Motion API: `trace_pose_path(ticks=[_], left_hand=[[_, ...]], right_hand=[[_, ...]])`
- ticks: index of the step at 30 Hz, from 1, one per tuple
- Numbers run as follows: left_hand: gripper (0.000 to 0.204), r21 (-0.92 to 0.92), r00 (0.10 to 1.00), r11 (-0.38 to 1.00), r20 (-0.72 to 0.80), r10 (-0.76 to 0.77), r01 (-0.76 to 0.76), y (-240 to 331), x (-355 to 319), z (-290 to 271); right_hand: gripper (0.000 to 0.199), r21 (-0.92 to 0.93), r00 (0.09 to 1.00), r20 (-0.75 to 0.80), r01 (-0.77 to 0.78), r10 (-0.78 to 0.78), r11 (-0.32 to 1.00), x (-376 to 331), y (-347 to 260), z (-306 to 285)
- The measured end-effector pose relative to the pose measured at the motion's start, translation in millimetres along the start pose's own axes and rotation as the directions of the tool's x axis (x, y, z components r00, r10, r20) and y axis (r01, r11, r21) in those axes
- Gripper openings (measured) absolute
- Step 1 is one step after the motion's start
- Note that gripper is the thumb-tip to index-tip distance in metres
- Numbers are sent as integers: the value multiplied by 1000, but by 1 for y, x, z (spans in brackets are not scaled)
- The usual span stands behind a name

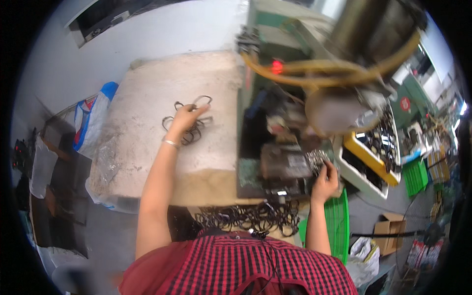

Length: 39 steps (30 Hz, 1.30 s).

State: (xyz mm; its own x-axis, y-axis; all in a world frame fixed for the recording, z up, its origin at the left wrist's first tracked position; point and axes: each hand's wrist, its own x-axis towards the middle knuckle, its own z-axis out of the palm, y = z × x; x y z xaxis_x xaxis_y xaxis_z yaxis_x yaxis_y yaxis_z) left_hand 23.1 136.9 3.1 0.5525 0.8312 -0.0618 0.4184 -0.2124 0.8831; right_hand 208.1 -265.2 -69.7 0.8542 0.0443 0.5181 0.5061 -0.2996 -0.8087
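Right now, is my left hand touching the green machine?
Apart: the head view plainly shows bare tabletop between the left hand and the machine.

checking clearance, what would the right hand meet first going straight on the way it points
Probably the small silvery pieces ahead of the right hand, though blur leaves depth and contact unclear.

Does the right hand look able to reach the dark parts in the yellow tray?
Probably yes: the right hand is nearby, and the dark parts lie uncovered in the yellow tray, though the white box's rim lies between.
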Motion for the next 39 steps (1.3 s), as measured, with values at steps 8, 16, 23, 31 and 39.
trace_pose_path(ticks=[8, 16, 23, 31, 39], left_hand=[[15, -474, 873, 748, -386, 297, -464, 60, -211, 36], [12, -473, 769, 633, -173, 615, -613, 136, -229, 140], [13, -431, 814, 718, -68, 578, -546, 149, -209, 139], [11, -467, 843, 719, -119, 525, -514, 149, -204, 148], [22, -300, 690, 622, -333, 642, -723, 115, -226, 129]], right_hand=[[25, -458, 921, 352, 325, -167, 827, 14, 3, -87], [12, -394, 879, 401, 421, -260, 817, 37, 5, -38], [11, -207, 927, 217, 350, -306, 914, 61, -12, -30], [21, -240, 672, 588, 676, -450, 697, 49, 3, 0], [12, -132, 863, 334, 440, -378, 888, 67, 8, -6]])
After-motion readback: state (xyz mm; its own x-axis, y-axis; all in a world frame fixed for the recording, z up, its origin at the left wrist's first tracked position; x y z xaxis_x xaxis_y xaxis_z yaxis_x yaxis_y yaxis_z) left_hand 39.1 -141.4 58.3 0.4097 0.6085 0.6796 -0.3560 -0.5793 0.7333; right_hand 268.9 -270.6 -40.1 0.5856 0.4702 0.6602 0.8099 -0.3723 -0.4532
